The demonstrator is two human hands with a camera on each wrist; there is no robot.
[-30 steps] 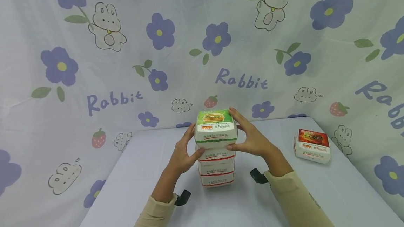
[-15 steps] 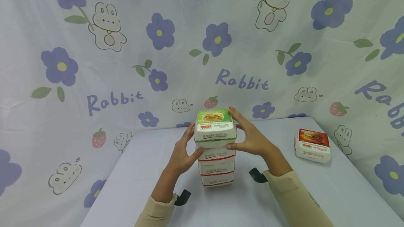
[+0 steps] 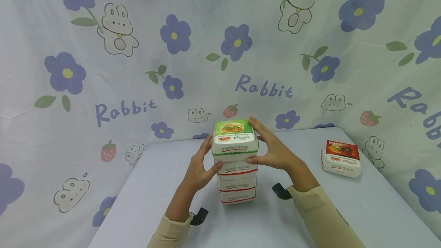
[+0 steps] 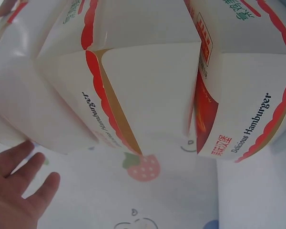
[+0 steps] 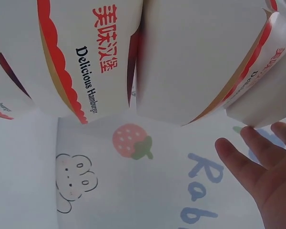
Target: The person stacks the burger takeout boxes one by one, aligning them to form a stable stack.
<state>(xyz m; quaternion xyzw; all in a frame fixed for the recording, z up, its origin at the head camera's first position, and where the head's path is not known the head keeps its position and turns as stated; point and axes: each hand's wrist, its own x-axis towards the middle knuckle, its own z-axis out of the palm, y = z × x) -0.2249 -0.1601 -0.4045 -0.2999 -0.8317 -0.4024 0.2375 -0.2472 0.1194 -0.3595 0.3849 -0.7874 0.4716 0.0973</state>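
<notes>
A hamburger box with a green top (image 3: 235, 144) stands at the top of a column of red-edged white hamburger boxes (image 3: 237, 185) in the head view. My left hand (image 3: 198, 167) holds its left side, thumb at the lower front corner. On the opposite side my right hand (image 3: 277, 152) grips it, thumb low in front and fingers along the side towards the back. Whether the green box rests fully on the column cannot be told. Both wrist views show the red-edged boxes close up, with left fingers (image 4: 26, 174) and right fingers (image 5: 245, 167) beside the stack.
Another hamburger box, with a red top (image 3: 342, 158), lies apart at the right of the white table (image 3: 165, 179). Behind the table hangs a curtain (image 3: 200, 68) printed with flowers and rabbits. A dark curved piece (image 3: 200, 216) sticks out at each sleeve cuff.
The green box has shifted very slightly to the left between both hands. Otherwise the hands, the column and the red-topped box look the same.
</notes>
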